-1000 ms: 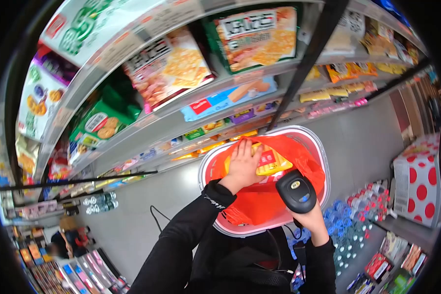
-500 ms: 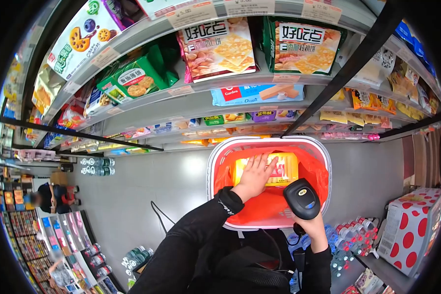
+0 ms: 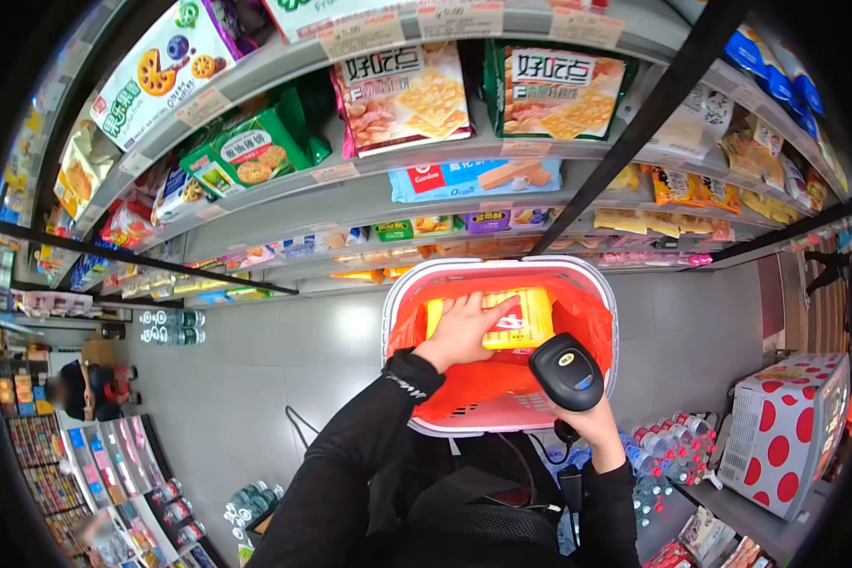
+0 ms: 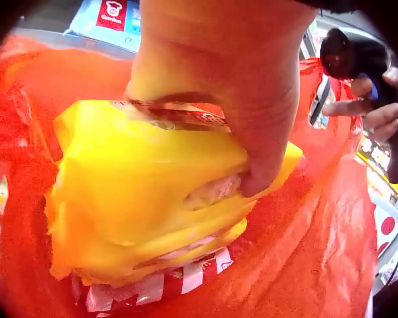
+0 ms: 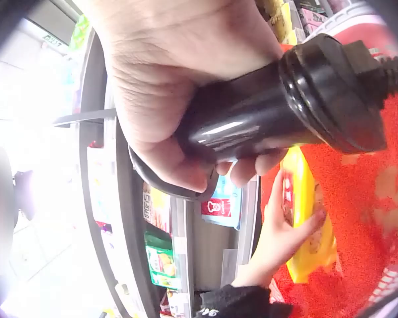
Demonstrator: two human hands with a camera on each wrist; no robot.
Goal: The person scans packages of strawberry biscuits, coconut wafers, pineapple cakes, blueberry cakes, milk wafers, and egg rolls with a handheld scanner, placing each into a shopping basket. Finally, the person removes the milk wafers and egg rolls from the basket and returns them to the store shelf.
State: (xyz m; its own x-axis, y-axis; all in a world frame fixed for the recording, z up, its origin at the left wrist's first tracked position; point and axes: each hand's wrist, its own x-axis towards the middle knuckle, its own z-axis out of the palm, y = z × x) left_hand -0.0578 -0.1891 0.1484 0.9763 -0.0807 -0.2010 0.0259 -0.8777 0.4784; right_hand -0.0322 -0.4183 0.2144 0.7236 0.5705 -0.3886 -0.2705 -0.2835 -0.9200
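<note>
My left hand (image 3: pixel 456 331) grips a yellow snack pack (image 3: pixel 532 322) inside a shopping basket (image 3: pixel 608 317) lined with a red plastic bag (image 3: pixel 577 317). In the left wrist view the thumb presses the pack's near side, and the other fingers are hidden behind it. Beneath the pack shows a red-and-white striped wrapper (image 4: pixel 189 278). My right hand (image 3: pixel 592 424) holds a black barcode scanner (image 3: pixel 565 371) over the basket's right part, head toward the pack. The right wrist view shows fingers wrapped round the scanner's handle (image 5: pixel 245 112), its cord leaving the base.
Snack shelves (image 3: pixel 369 180) rise just beyond the basket, with a black post (image 3: pixel 634 133) slanting down beside it. Bottled drinks (image 3: pixel 667 450) and a red-dotted box (image 3: pixel 781 431) stand to the right. A person (image 3: pixel 85 388) is far off at the left.
Earlier my left hand lay spread on top of the yellow pack; now its thumb has come round the near side. The scanner stays in my right hand. The head view has swung and settled.
</note>
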